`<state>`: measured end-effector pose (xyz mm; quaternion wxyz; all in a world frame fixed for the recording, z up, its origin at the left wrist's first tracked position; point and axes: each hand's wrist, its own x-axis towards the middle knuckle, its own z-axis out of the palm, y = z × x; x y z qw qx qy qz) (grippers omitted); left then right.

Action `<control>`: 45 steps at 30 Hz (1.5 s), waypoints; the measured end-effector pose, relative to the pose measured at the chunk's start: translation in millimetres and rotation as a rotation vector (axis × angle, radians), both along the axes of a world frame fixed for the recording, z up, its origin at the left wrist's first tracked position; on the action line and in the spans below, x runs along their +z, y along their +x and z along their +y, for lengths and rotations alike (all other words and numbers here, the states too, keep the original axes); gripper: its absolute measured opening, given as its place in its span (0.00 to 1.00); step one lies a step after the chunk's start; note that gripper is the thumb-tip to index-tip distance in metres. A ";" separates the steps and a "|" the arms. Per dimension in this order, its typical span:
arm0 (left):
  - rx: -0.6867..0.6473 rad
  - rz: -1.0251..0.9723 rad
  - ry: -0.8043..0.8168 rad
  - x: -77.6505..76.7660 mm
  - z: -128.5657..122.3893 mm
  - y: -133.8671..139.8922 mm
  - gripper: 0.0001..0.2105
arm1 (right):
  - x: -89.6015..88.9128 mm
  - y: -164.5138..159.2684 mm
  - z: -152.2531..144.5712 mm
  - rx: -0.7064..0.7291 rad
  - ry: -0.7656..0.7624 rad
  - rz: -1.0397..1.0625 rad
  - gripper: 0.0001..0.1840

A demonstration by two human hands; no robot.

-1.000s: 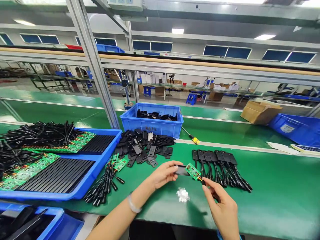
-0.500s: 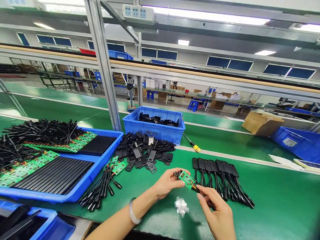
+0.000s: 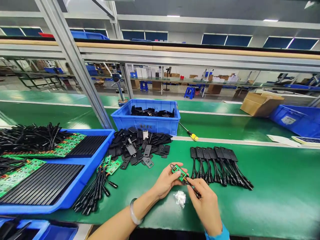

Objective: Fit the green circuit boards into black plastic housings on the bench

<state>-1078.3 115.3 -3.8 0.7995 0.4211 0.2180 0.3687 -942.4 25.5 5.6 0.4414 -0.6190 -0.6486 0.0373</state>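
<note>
My left hand [image 3: 167, 180] grips a small green circuit board [image 3: 179, 172], its thumb lying on the board's face. A dark edge, perhaps a casing, shows around the board. My right hand [image 3: 203, 196] pinches the black cable [image 3: 194, 190] where its coloured wires meet the board's lower end. Just below the hands lies a crumpled clear plastic piece [image 3: 180, 199]. To the right, finished-looking black cased units [image 3: 212, 153] with cables lie in a row. Left of my hands are loose boards with black cables [image 3: 100, 183] and a heap of black plastic casings [image 3: 140, 146].
A blue tray [image 3: 101, 150] of boards and cables fills the left. Behind the casings stands a blue bin [image 3: 147, 123] of black parts, with a yellow-handled screwdriver [image 3: 193, 136] beside it. A cardboard box [image 3: 260, 104] and another blue bin [image 3: 297, 120] stand far right. A metal post [image 3: 75, 66] rises at left.
My view has tilted down and shifted. Both hands still hold the board and its cable; the right hand has drawn closer to the left, and a blue sleeve cuff now shows.
</note>
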 end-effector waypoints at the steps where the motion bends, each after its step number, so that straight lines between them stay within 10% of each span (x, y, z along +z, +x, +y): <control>1: 0.018 0.017 -0.012 -1.5 0.1 0.2 0.21 | -1.9 -0.4 0.7 0.005 -0.017 0.009 0.12; 15: 0.140 0.113 -0.040 -6.9 2.0 0.2 0.21 | -9.7 0.0 11.3 0.103 -0.068 -0.005 0.14; 26: 0.225 0.179 0.062 -11.8 3.0 -2.0 0.23 | -11.7 4.4 22.7 0.176 -0.450 0.263 0.20; 45: 0.253 0.246 0.266 -0.1 -7.2 -9.1 0.15 | -12.7 -2.0 27.9 0.119 -0.469 0.405 0.25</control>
